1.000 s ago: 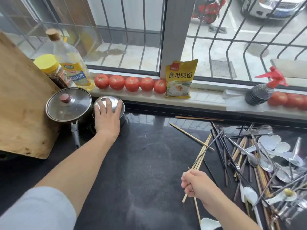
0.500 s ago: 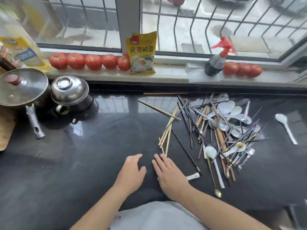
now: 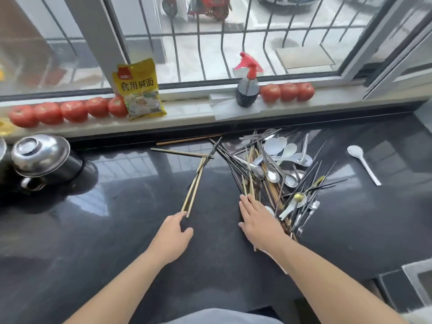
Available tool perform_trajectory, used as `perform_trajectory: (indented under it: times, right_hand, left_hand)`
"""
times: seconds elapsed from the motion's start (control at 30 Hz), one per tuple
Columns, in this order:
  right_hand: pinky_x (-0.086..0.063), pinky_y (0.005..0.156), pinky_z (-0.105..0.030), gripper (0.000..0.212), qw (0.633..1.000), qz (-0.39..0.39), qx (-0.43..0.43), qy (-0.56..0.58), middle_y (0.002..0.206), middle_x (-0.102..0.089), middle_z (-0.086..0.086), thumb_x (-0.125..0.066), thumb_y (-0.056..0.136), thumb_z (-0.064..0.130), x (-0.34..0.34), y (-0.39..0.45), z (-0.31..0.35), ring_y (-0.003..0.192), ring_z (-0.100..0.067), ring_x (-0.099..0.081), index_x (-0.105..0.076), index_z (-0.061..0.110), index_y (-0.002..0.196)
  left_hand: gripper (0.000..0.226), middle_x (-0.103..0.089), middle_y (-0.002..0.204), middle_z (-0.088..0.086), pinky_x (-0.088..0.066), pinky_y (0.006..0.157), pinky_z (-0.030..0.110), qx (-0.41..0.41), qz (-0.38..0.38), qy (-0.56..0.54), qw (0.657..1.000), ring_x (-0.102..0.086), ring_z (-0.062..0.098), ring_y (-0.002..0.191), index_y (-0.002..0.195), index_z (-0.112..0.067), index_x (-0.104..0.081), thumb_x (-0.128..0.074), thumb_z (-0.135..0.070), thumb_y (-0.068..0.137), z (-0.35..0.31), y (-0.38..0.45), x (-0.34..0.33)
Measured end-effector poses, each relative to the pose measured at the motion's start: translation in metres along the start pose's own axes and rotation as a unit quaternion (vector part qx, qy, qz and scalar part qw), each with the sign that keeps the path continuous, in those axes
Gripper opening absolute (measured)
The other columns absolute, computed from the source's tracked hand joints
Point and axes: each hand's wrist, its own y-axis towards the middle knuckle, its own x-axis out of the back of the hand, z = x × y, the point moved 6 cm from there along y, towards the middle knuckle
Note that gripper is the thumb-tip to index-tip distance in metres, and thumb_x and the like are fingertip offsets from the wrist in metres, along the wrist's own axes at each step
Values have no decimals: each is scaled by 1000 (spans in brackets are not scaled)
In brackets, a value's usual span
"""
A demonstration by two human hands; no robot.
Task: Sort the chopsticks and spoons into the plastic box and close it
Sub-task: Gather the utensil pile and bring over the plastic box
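Both hands flat on the dark counter [image 3: 117, 230], nothing gripped.

We see the left hand [image 3: 171, 232] loosely spread, fingertips touching the near ends of the pale bamboo chopsticks [image 3: 195, 185], which run from lower centre up and slightly right. Our right hand [image 3: 258, 220] lies open, fingers together, pressed against the left edge of the cutlery pile [image 3: 275, 174] at centre right. Half a second ago the hands sat side by side; now they're apart, the pile tighter. A lone white spoon [image 3: 363, 164] lies far right, bowl pointing up-left.
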Motion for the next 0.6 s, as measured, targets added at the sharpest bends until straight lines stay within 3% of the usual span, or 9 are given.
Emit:
perform_trajectory:
  times: [0.03,0.1,0.13,0.2,0.27,0.37,0.43,0.5,0.6]
  right_hand:
    - [-5,126,-45,66,1000,1,5,5,168,11,-15,-15,109,41,-2,1,-8,155,-33,10,0,2,160]
    - [-3,126,-46,66,1000,0,22,16,167,14,-15,-15,109,41,-1,1,-20,155,-33,12,0,3,160]
    - [-2,127,-46,66,999,3,35,22,167,15,-14,-17,109,42,0,2,-23,155,-33,14,0,4,161]
    - [1,127,-45,65,996,-4,53,76,168,13,-11,-22,108,42,7,2,-27,155,-31,15,-5,10,162]
    - [-1,127,-45,62,989,-39,68,124,169,5,-10,-27,107,42,17,-2,-30,156,-31,11,-13,15,162]
    - [-2,126,-42,59,982,-68,76,156,169,-7,-10,-35,105,38,27,-18,-38,156,-31,3,-24,18,160]
    - [0,127,-38,58,975,-58,56,207,169,-8,-8,-39,105,35,30,-24,-46,156,-28,1,-26,20,159]
    - [-8,127,-36,54,961,-70,35,267,167,-14,-5,-42,105,32,37,-22,-50,154,-23,-3,-31,22,156]
    - [-11,121,-22,47,936,-123,14,329,159,-29,0,-48,103,25,61,-9,-45,148,-15,-15,-44,20,149]
  left_hand:
    - [56,-47,144,6,-48,80,25,6,-12,10,1000,-54,4,87,146,-22,-45,-55,-38,94,-11,9,-2]
    - [65,-41,152,15,-48,103,43,24,-51,53,997,-53,27,117,147,-17,-42,-54,-44,88,-27,32,-2]
    - [72,-30,160,15,-39,113,47,45,-70,70,994,-42,34,136,155,-17,-33,-56,-43,92,-32,45,1]
    - [82,-14,169,11,-35,117,50,80,-94,73,990,-21,38,150,164,-19,-14,-58,-41,98,-43,71,12]
    - [83,-15,169,8,-40,112,48,112,-104,79,985,-21,39,150,164,-20,-11,-57,-41,99,-53,92,20]
    - [68,-23,162,4,-36,109,47,132,-87,129,979,-27,37,141,160,-21,-22,-52,-36,100,-67,108,14]
    - [59,-28,154,3,-38,105,46,117,-76,158,978,-31,35,134,154,-20,-30,-49,-29,100,-83,110,0]
    - [57,-29,150,6,-36,108,42,84,-60,224,969,-35,34,131,154,-14,-30,-47,-29,101,-102,112,-19]
    - [63,-30,148,13,-34,110,38,56,-54,272,959,-38,37,129,154,-8,-26,-52,-28,101,-131,110,-44]
